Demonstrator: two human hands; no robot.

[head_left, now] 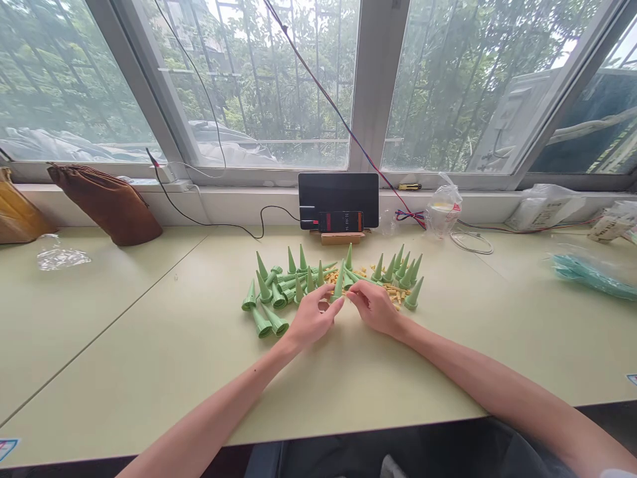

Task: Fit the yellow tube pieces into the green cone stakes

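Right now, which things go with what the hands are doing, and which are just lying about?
Probably in the work:
- green cone in the left hand
- other green cones
- small yellow pieces

Seemingly just lying about:
- brown pouch
- crumpled clear plastic
- teal plastic packet

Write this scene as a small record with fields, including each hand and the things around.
left hand: holds a roughly upright green plastic spike
right hand: close to that spike's base; whether it holds something is unclear
other green spikes: some standing point-up, some lying on their sides
small yellow pieces: scattered among the spikes
behind: black tablet-like screen, phone in front of it
far left: brown drawstring bag
far right: teal plastic packet
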